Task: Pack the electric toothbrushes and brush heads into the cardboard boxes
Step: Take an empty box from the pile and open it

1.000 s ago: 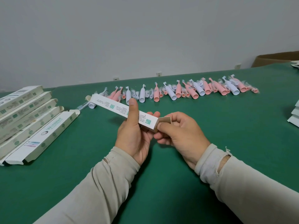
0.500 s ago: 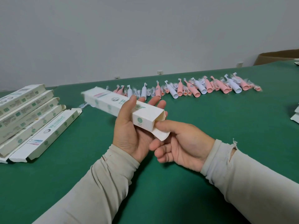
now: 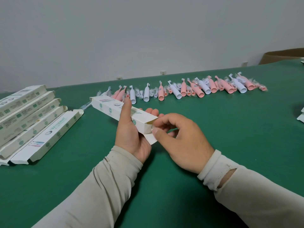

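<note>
Presently the left hand (image 3: 130, 134) grips the cardboard box (image 3: 121, 112) mid-length, steadying it above the table (image 3: 230, 129); the right hand (image 3: 179, 139) pinches its near end flap (image 3: 150, 139), apparently readying the mouth for loading; toothbrushes (image 3: 189, 88) lie beyond the box.

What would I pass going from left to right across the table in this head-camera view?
Stack of flat cardboard boxes → white box held in the left hand → right hand pinching its end flap → the far row of pink and white toothbrushes runs on rightward → white items at the right edge.
</note>
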